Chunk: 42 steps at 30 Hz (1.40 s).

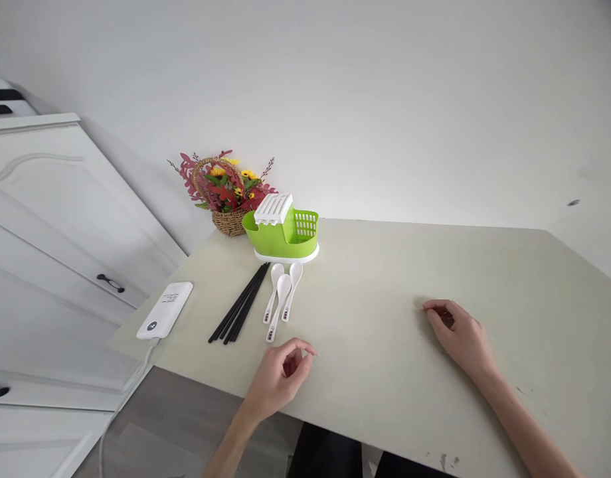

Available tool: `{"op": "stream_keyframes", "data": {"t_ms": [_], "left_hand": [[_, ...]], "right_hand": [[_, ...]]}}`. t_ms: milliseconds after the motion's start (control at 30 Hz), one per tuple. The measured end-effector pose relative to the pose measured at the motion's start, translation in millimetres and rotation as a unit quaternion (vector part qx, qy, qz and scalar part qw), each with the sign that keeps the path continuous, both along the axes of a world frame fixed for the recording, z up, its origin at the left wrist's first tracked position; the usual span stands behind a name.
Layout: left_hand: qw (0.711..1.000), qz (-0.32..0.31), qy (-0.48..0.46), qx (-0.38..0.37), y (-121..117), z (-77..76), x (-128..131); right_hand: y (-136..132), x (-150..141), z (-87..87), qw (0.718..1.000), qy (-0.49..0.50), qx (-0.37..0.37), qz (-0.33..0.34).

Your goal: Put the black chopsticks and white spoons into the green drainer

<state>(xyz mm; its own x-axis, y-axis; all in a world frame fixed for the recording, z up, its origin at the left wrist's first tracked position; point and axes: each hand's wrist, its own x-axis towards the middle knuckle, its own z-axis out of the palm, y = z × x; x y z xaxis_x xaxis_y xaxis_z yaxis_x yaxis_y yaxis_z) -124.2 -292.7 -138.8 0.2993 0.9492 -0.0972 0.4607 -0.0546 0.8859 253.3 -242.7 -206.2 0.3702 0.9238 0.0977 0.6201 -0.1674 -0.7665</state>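
My left hand (283, 375) hovers by the table's front edge, fingers curled and thumb against the index finger, with nothing visible in it. Just beyond it lie three white spoons (282, 287), bowls pointing away from me. Left of the spoons is a bundle of black chopsticks (243, 305). Behind both stands a green utensil basket (280, 244) with a white slatted lid part and a white base. My right hand (457, 332) is at the table's right side, fingers curled in with the thumb near the index finger, holding nothing that I can see.
A wicker basket of artificial flowers (229, 222) stands at the back left against the wall. On the left edge lies a white power bank (166, 311) with its cable (131, 388) hanging down. A white cabinet (51, 265) flanks the pale table (375, 285).
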Motion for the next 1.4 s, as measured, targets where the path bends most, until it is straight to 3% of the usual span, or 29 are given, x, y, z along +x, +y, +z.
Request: {"op": "stream_keyframes", "data": {"t_ms": [1400], "left_hand": [[1.0,-0.003,0.004,0.013,0.4,-1.5,-0.4]], "right_hand": [[0.4,-0.4,-1.1,1.0,-0.007,0.018,0.007]]}}
